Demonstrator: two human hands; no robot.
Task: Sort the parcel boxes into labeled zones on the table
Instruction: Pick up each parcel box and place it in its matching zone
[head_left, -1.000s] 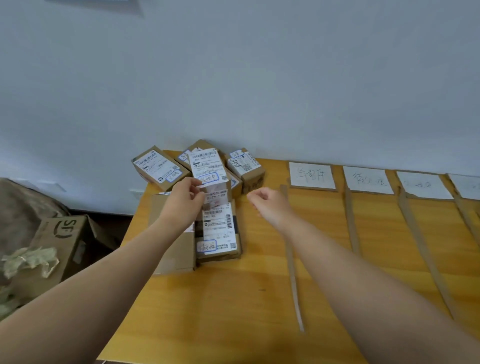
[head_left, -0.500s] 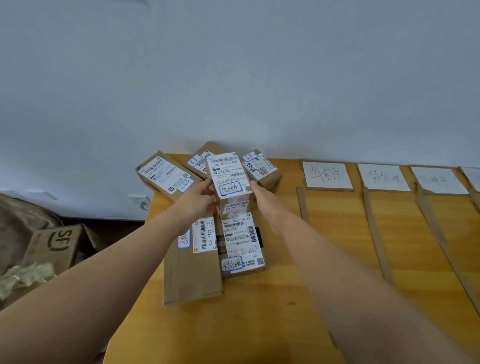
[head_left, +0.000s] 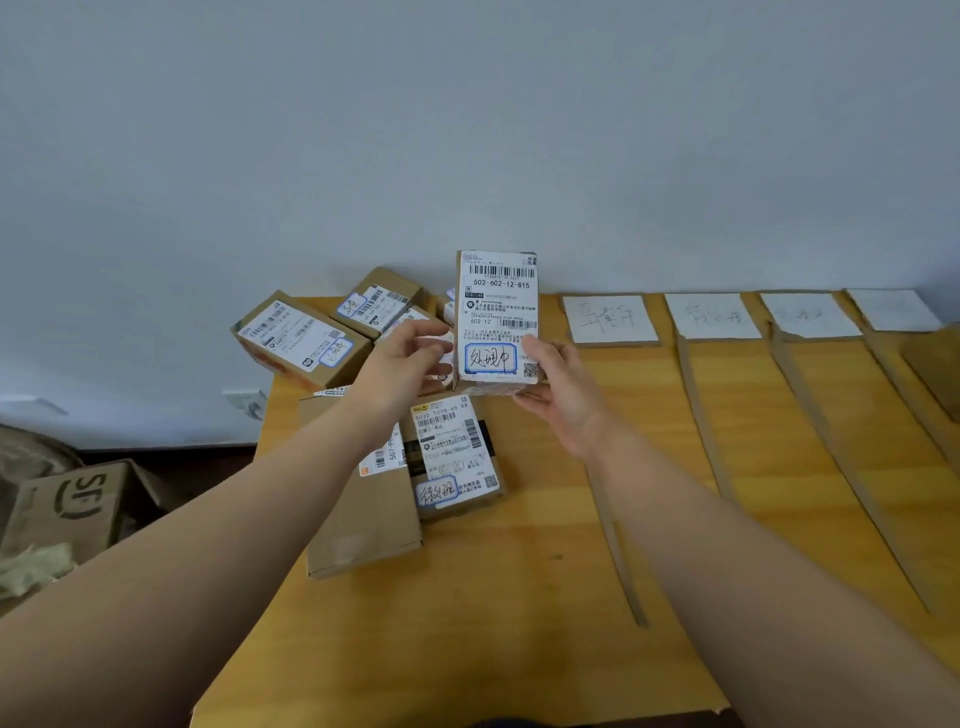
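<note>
A small cardboard parcel box (head_left: 497, 317) with a white shipping label and a blue-framed handwritten tag is held upright above the table's back left. My right hand (head_left: 558, 395) grips its lower right corner from below. My left hand (head_left: 402, 366) is at its left edge, fingers curled beside it. Several more labelled boxes lie in a pile at the table's left: one (head_left: 298, 338) at the far left, one (head_left: 379, 301) behind, one (head_left: 454, 454) flat under my hands, a large plain one (head_left: 358, 514) beside it.
White zone cards stand along the wall: first (head_left: 608, 318), second (head_left: 711, 315), third (head_left: 808, 314), fourth (head_left: 891, 310). Cardboard strips (head_left: 701, 410) split the wooden table (head_left: 519, 597) into lanes. A brown SF carton (head_left: 72, 506) sits on the floor at left.
The box has been lifted from the pile and raised upright. My right hand has closed on its lower right corner; my left hand stays at its left side.
</note>
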